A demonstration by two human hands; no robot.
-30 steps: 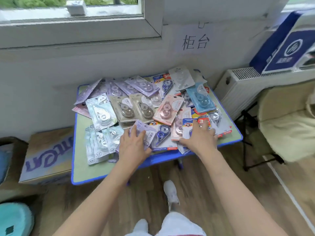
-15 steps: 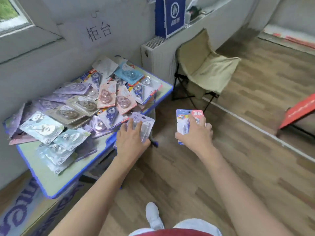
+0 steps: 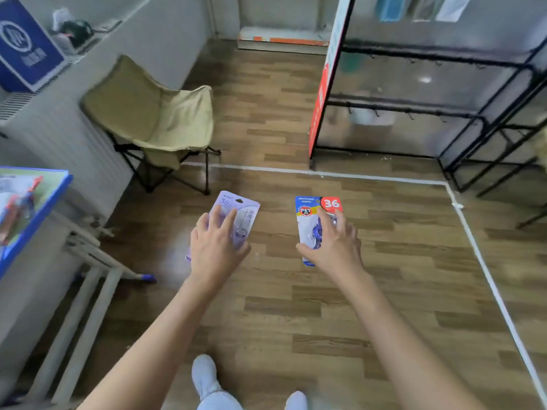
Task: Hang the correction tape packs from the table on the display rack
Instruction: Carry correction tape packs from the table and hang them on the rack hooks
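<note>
Correction tape pack of pale lilac card (image 3: 244, 213), marked 36, is gripped in your left hand (image 3: 217, 250). The fingers spread over its clear blister, and the thumb is hidden behind the card. Your right hand (image 3: 334, 247) grips a blue-and-white correction tape pack (image 3: 307, 220) with a red top corner marked 36, thumb at its left edge and fingers curled over the blister. You hold both packs side by side but apart, tops pointing away from you, above the brown wood-pattern floor (image 3: 296, 321).

Only one corner of the blue-edged table (image 3: 44, 202) shows, at the left edge of the view. More packs (image 3: 17, 199) lie on it near that corner, too blurred to tell apart. The black metal display rack (image 3: 444, 108) stands ahead on your right, well apart from both hands, with small hooks along its horizontal bars. Whatever hangs on its top row is too blurred to identify. A beige folding chair (image 3: 157, 113) sits between the table and the rack, and a white tape line (image 3: 473, 247) runs across the floor in front of the rack.
</note>
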